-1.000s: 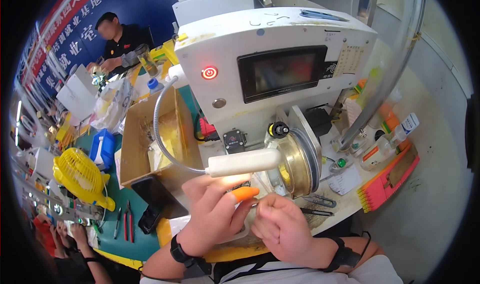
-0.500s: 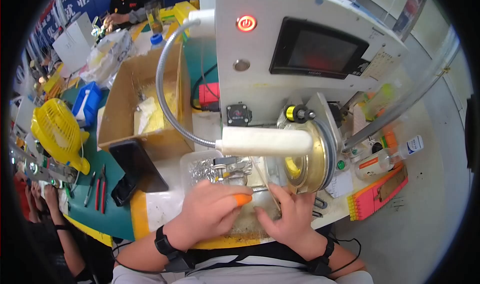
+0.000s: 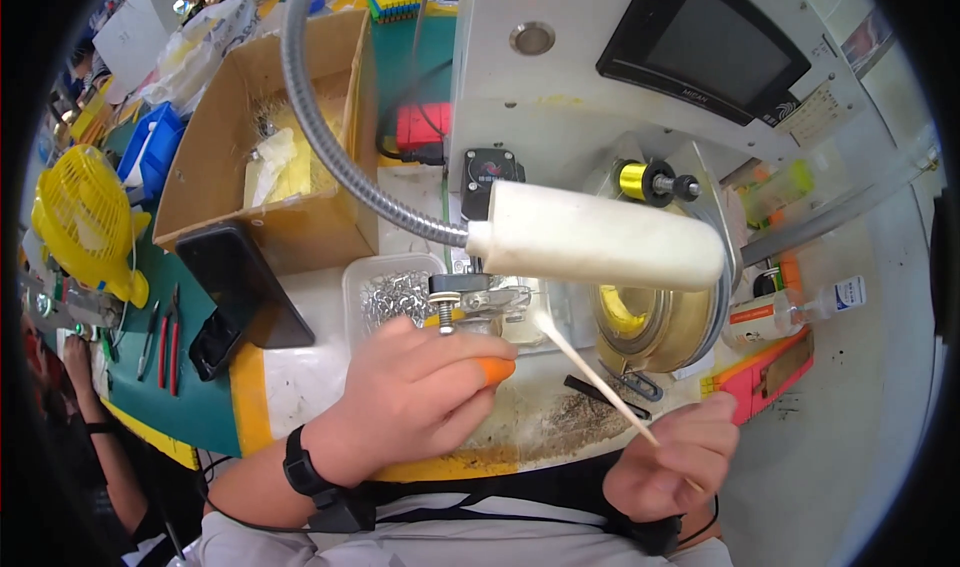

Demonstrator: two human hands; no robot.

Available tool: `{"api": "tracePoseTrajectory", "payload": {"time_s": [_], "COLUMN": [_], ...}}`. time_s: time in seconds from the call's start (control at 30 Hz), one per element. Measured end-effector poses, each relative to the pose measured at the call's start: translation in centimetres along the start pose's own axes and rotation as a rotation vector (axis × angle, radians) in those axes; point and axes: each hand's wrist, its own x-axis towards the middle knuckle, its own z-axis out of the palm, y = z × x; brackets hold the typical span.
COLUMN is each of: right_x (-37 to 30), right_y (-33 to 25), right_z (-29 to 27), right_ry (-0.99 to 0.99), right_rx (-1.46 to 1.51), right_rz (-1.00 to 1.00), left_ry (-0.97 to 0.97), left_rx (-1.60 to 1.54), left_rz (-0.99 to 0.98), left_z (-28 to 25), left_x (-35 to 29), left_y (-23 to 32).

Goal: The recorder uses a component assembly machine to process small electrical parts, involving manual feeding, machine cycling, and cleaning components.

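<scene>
My right hand (image 3: pixel 680 457) is closed around the lower part of a cotton swab (image 3: pixel 605 382), a thin wooden stick with a white tip. The swab slants up to the left, its tip at the small metal and clear fixture (image 3: pixel 500 304) under the lamp. Close below that fixture is my left hand (image 3: pixel 420 392), its fingers pinched together, an orange finger cot (image 3: pixel 495 370) on one of them. Whatever lies between those fingertips is hidden. A clear tub (image 3: pixel 395 297) of small metal hooks stands just beyond the left hand.
A white tubular lamp (image 3: pixel 605 235) on a bendy metal arm hangs over the work. Behind it rises a white machine with a dark screen (image 3: pixel 705 42). To the left stand a cardboard box (image 3: pixel 210 182), a phone (image 3: pixel 245 285) and a yellow fan (image 3: pixel 90 227).
My right hand has moved right and toward me, and the swab shows far more of its length. My left hand stays near the fixture. The view has shifted closer to the bench.
</scene>
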Motion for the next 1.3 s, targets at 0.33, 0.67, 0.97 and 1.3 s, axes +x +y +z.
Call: {"api": "tracePoseTrajectory", "payload": {"time_s": [0.33, 0.67, 0.97, 1.3], "right_x": [1.7, 2.0, 0.0, -1.1], "right_y": [-0.1, -0.3, -0.5, 0.3], "right_z": [1.3, 1.1, 1.7, 1.7], "right_ry": [0.194, 0.188, 0.115, -0.526], "right_rx": [0.033, 0.003, 0.030, -0.211], "right_rz": [-0.117, -0.143, -0.033, 0.127], "left_ry": [-0.020, -0.025, -0.046, -0.040], "left_rx": [0.020, 0.012, 0.001, 0.017], "left_rz": [0.007, 0.005, 0.001, -0.016], "left_z": [-0.3, -0.3, -0.6, -0.9], "left_x": [-0.1, -0.2, 0.0, -0.5], "left_y": [-0.2, -0.2, 0.0, -0.2]}}
